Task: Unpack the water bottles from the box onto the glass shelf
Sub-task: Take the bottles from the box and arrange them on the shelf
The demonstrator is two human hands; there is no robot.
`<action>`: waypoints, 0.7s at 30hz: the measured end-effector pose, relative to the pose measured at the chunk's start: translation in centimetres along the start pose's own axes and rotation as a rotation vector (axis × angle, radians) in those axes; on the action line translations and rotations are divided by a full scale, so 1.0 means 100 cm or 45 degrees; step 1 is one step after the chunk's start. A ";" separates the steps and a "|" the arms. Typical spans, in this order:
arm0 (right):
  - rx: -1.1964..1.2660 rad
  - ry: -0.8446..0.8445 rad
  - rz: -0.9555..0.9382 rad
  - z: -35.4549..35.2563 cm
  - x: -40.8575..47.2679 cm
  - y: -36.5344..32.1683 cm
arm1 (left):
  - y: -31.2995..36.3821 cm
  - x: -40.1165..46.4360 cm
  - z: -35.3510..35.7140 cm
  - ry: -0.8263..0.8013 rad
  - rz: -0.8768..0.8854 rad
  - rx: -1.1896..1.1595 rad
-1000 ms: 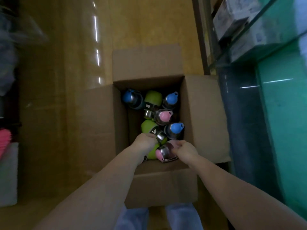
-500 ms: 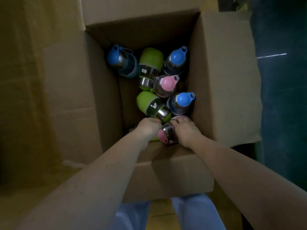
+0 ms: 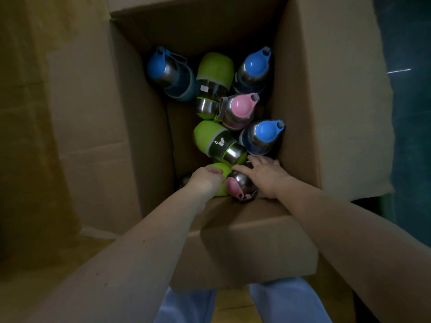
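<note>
Cardboard filled almost the whole view: the box [image 3: 331, 113] stood open on the floor with its flaps folded outward, and both bare forearms reached down over its near wall. Down inside, the water bottles lay jumbled together, all of them in the box. A blue-capped bottle [image 3: 168, 71] leaned in the far left corner, a lime-green bottle [image 3: 214, 73] lay beside it, and a second blue-capped bottle [image 3: 254, 68] stood toward the far right. Closer in, a pink-capped bottle [image 3: 238, 110] sat in the middle, a third blue-capped one [image 3: 263, 136] leaned against the right wall, and another lime-green bottle [image 3: 217, 141] lay tilted just in front of the hands. And there was the grab, right at the near wall: the left hand [image 3: 206, 180] had its fingers curled down onto a green bottle [image 3: 222, 180] that was mostly hidden beneath it, while the right hand [image 3: 265, 176] wrapped its fingers over the steel shoulder of the nearest pink-capped bottle [image 3: 238, 184], thumb stretched across the top. The two held bottles touched each other.
</note>
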State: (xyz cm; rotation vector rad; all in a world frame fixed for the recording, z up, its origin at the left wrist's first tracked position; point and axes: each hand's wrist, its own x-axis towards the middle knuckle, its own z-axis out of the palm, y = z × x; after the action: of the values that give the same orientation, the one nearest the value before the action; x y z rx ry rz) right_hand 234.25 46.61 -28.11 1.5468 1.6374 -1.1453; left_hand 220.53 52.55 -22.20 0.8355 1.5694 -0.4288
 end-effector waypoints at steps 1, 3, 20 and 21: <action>0.009 -0.013 0.000 -0.001 0.001 0.000 | -0.001 0.001 0.001 0.004 0.005 0.002; 0.035 -0.029 0.013 -0.003 0.002 -0.001 | -0.001 0.002 0.002 0.004 0.011 0.008; 1.116 0.428 0.023 -0.012 -0.040 0.009 | 0.009 -0.021 -0.008 0.203 0.093 -0.067; 1.283 0.454 0.057 -0.018 -0.047 0.006 | 0.012 -0.028 -0.010 0.195 0.098 -0.070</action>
State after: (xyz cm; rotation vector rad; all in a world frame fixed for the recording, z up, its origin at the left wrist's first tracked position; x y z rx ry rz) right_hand 235.71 46.02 -23.34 2.4916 1.2320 -1.9106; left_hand 220.68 53.36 -19.11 0.9003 1.6762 -0.2706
